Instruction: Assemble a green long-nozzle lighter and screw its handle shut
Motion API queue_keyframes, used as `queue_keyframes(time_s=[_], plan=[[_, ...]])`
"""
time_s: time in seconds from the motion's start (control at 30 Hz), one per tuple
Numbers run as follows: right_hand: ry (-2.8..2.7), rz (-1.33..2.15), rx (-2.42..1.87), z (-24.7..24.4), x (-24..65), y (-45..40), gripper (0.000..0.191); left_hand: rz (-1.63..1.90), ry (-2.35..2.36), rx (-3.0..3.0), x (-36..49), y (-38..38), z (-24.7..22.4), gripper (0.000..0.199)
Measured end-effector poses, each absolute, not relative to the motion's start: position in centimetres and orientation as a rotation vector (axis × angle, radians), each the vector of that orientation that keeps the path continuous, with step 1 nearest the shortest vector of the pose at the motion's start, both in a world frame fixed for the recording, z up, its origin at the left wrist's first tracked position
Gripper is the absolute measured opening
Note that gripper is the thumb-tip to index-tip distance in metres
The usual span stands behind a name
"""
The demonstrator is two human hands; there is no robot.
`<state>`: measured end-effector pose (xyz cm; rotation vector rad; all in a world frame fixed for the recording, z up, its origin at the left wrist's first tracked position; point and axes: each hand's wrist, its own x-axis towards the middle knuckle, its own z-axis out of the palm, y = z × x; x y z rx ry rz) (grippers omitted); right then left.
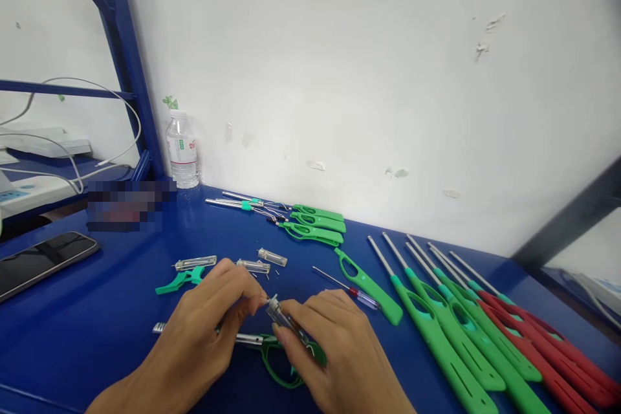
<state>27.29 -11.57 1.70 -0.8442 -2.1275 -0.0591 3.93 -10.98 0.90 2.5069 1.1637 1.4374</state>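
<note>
Between the thumb and fingers of my right hand point(334, 336) is a small clear lighter fuel tank point(277, 312), tilted with its valve end towards my left hand point(218, 317). The left fingertips are pinched together at that valve end; whatever they grip is too small to make out. Under both hands lies an opened lighter with a metal tube point(250, 339) and a green handle shell point(276, 369), partly hidden. Just beyond the left hand are more clear fuel tanks point(195, 262) and a teal trigger piece point(180, 280). A screwdriver point(361, 297) rests beyond my right hand, beside a green half shell point(371, 288).
Finished-looking green lighters point(436, 330) and red lighters point(543, 349) fan out at right. Opened green lighters point(310, 226) lie by the wall. A water bottle point(183, 152) stands at the back left, a phone point(46, 262) at the left edge of the blue table point(121, 284).
</note>
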Motion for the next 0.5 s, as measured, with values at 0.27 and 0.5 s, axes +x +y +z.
queue_keyframes(time_s=[0.27,0.5], plan=[[-2.106,-0.076,-0.783,1.2,26.91,-11.26,0.015,1.387,1.2,2.535,4.16,-11.47,0.15,0.036],[-2.107,0.005,-0.758,1.21,26.81,-11.51,0.017,1.408,1.102,2.556,4.1,-11.49,0.55,0.038]])
